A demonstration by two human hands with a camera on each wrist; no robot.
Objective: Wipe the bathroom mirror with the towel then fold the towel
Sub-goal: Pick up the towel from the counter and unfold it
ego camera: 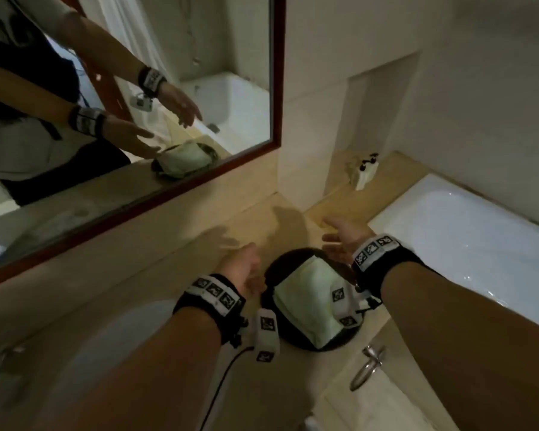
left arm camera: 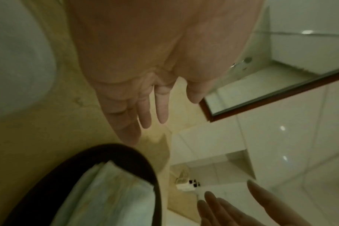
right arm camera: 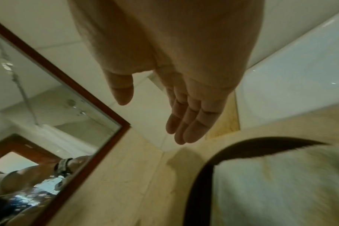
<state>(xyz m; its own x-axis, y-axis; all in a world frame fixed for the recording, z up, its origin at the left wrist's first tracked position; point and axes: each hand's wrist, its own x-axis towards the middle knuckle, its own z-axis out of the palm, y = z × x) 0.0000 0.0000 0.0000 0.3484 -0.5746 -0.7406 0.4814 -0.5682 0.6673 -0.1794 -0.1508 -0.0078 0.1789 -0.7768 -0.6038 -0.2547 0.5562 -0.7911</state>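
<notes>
Now the folded towel (ego camera: 308,303) lies on its dark tray (ego camera: 269,275) between both hands, left hand (ego camera: 243,269) and right hand (ego camera: 344,241) flanking it, fingers (right arm camera: 186,122) spread, holding nothing.

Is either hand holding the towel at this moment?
No, the folded towel lies on the dark round tray, while the left hand and right hand hover open, apart from it.

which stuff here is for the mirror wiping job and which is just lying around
For the job: towel, folded on the dark round tray; mirror; left hand and right hand, both open.

Lying about: pump bottles, bathtub, sink.
</notes>
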